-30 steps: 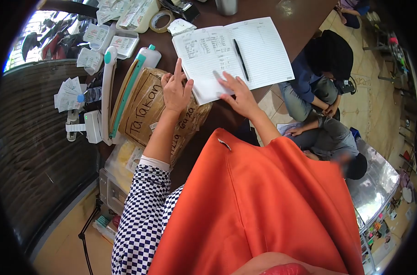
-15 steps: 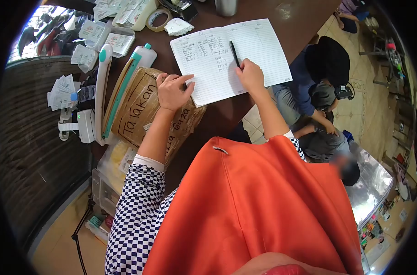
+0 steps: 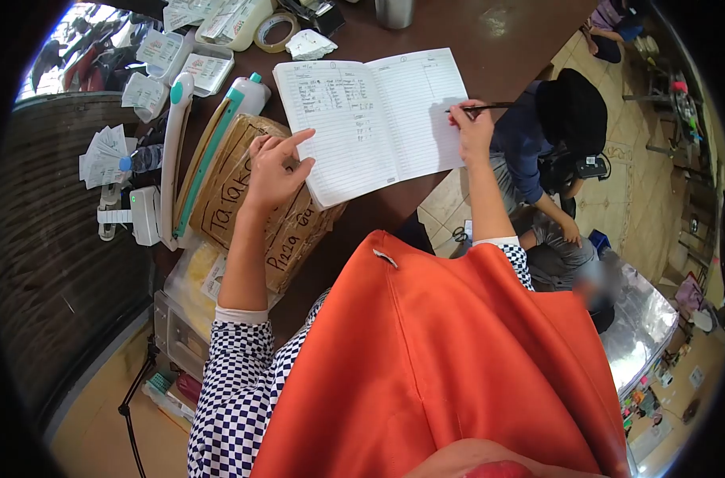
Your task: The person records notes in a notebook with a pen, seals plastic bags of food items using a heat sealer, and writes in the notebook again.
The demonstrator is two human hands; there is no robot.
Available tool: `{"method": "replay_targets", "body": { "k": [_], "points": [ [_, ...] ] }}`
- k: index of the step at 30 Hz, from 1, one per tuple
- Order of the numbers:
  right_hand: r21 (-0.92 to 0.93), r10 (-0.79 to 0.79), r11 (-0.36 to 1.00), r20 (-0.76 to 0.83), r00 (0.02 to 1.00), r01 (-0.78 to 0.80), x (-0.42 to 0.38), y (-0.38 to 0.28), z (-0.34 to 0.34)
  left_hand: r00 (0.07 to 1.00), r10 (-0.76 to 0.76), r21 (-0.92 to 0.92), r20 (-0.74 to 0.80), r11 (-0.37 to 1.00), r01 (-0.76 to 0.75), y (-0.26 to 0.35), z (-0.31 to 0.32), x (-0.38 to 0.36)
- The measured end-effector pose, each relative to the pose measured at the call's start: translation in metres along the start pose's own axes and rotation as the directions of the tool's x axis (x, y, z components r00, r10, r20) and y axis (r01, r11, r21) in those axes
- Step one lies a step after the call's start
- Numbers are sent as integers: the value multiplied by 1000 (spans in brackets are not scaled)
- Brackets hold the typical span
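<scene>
Your notebook (image 3: 394, 151) lies open on the brown table (image 3: 514, 40), with handwriting on its left page and ruled lines with a few pencilled-looking marks on its right page. Your right hand (image 3: 475, 137) is at the notebook's right edge, pinching a black pen (image 3: 498, 105) between thumb and fingers; the pen lies nearly level, one end over the right page and the other pointing outward past the edge. Your left hand (image 3: 276, 174) is at the notebook's left edge, grasping nothing that shows, its thumb and index finger apart and the other fingers curled. The index fingertip reaches the left page's margin; you can't tell from this view whether it presses down.

Left of the notebook, partly under your left forearm, you have a taped cardboard box (image 3: 297, 247) with black lettering. Farther left are a long white-and-teal device (image 3: 179, 151), a water bottle (image 3: 145, 158) and a fan of printed slips (image 3: 106, 158). Above the notebook sit a white lump (image 3: 311, 45), a roll of tape (image 3: 276, 33) and a metal cup (image 3: 394, 12). Beyond the notebook's right side, a person in black headwear (image 3: 570, 111) sits low, near the tiled floor (image 3: 617, 199).
</scene>
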State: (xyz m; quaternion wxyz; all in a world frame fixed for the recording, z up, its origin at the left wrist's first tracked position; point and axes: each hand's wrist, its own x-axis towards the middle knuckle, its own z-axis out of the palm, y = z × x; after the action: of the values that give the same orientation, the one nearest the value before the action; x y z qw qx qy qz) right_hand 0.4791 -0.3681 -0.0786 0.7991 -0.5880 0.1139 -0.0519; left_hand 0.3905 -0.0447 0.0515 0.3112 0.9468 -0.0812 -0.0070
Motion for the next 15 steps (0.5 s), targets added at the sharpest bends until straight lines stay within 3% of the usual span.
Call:
{"method": "replay_targets", "body": {
  "k": [4,6,8,11,15],
  "points": [
    [0,6,1000,47,999,-6,-24,11,8,1000,27,17,-1,999,-27,-14,-5,-8],
    [-19,24,1000,38,999,-24,-27,7,11,969,178,185,-173,972,-146,-27,1,-5],
    [-14,56,998,26,998,-55,-23,0,17,982,142,224,-126,968,-111,-34,2,-6],
    [-37,63,997,29,998,-62,-8,1,20,955,254,407,-156,897,-173,-45,15,-5],
    [-145,-51,988,40,998,56,19,6,31,962,259,317,-88,923,-220,-44,17,-2]
  ]
}}
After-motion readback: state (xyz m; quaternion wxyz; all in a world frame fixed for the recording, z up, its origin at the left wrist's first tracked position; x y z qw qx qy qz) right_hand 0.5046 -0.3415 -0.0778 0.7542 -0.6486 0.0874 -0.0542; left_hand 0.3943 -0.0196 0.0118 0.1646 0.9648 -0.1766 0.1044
